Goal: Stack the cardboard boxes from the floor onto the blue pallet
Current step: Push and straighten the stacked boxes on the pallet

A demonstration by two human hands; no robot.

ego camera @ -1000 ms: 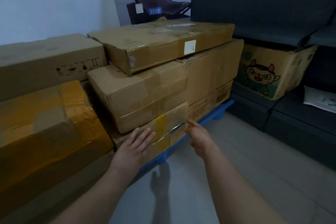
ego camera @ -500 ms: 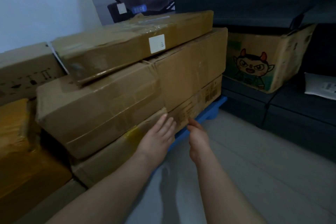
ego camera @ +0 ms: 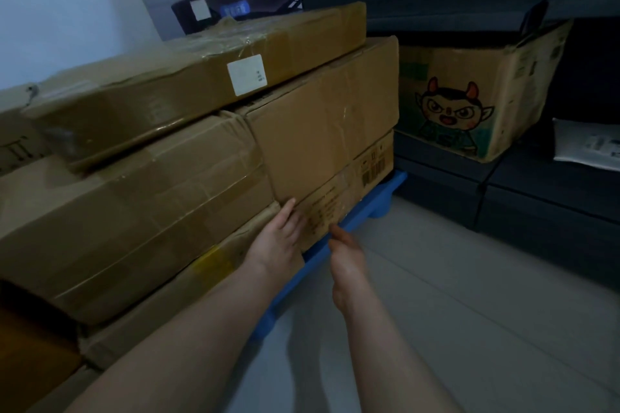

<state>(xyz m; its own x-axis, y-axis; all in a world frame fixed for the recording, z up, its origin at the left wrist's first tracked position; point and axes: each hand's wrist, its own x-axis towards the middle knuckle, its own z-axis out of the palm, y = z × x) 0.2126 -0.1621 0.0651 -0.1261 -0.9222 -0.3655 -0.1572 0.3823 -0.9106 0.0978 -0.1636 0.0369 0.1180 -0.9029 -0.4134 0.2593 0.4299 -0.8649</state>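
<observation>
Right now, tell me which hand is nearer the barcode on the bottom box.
Right. The right hand is below-left of the barcode; the left hand lies flat farther left.

Left hand [ego camera: 278,240] flat, fingers straight and together — right hand [ego camera: 347,260] edge-on beside it, fingers forward.

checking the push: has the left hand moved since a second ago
Yes. The left hand has slid right: it was left of the yellow tape patch, now it is right of it.
</observation>
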